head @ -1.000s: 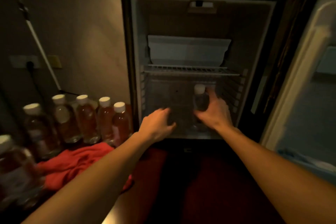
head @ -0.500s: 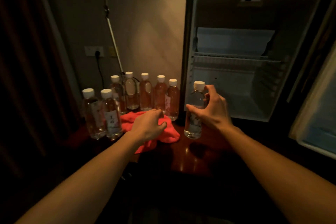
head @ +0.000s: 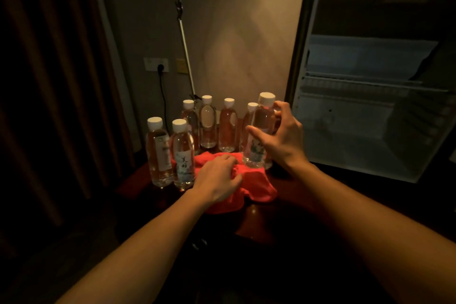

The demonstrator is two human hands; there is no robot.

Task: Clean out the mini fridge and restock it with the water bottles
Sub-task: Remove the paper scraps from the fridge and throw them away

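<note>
From my head camera, my right hand (head: 281, 140) is curled round a water bottle (head: 260, 131), thumb across its front and fingers round the far side, and the bottle's base sits at the far right edge of the red cloth (head: 249, 187), just left of the open fridge (head: 370, 81). My left hand (head: 217, 177) rests on the cloth with fingers bent into its folds; I cannot tell whether it has really gathered the fabric or only presses on it. The other bottles (head: 182, 153) stand in a cluster behind and left of the cloth on the dark bench (head: 259, 224), well clear of the fridge, whose inside looks bare of bottles. My worry is the cloth: the bottle in my right hand seems to stand partly on it, so pulling the fabric away with my left could tip it, or drag the two nearest bottles over, since they stand right against the cloth's left edge.
</note>
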